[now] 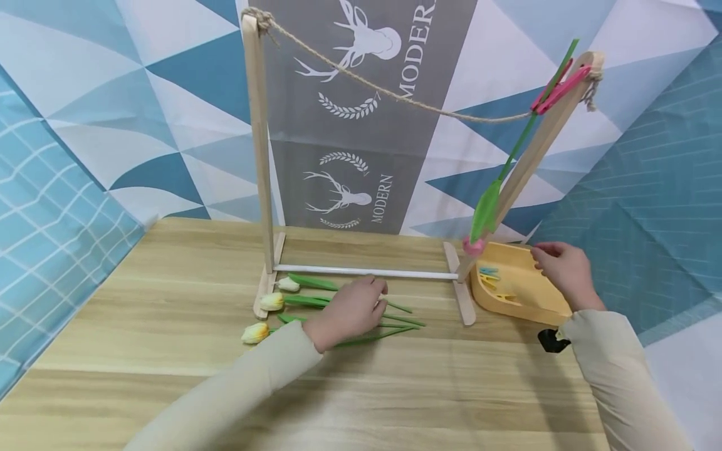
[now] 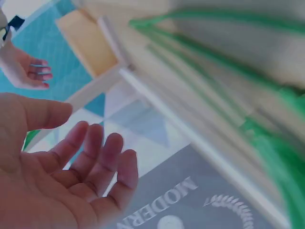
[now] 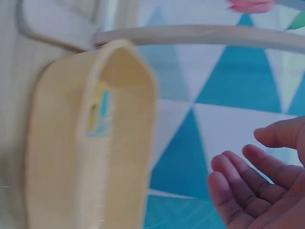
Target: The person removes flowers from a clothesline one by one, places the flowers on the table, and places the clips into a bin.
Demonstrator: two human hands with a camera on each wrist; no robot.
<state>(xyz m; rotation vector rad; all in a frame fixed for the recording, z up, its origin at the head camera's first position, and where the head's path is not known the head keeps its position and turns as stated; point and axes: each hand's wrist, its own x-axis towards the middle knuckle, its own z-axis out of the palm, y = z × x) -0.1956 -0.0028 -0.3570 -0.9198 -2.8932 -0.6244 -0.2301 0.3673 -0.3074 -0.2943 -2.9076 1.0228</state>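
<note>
My left hand [image 1: 351, 312] hovers over the stems of several artificial tulips lying on the table, its loosely bent fingers empty in the left wrist view. Their heads point left: a white tulip [image 1: 288, 284], a pale yellow tulip [image 1: 272, 302] and a yellow tulip [image 1: 256, 333]. My right hand [image 1: 568, 275] is over the right side of a yellow tray [image 1: 519, 314], holding nothing. Inside the tray lie a blue clothespin [image 1: 489, 271] and yellow clothespins [image 1: 488, 282]. A pink tulip [image 1: 474, 246] hangs head down from the rope [image 1: 361, 80], held by a pink clothespin [image 1: 558, 93].
A wooden frame stands at the back, with a left post [image 1: 259, 150], a right post [image 1: 533, 153] and a white bar [image 1: 366, 270] low between them. Patterned cloth [image 1: 186, 113] covers the wall behind. A small black object [image 1: 553, 341] shows by the right cuff.
</note>
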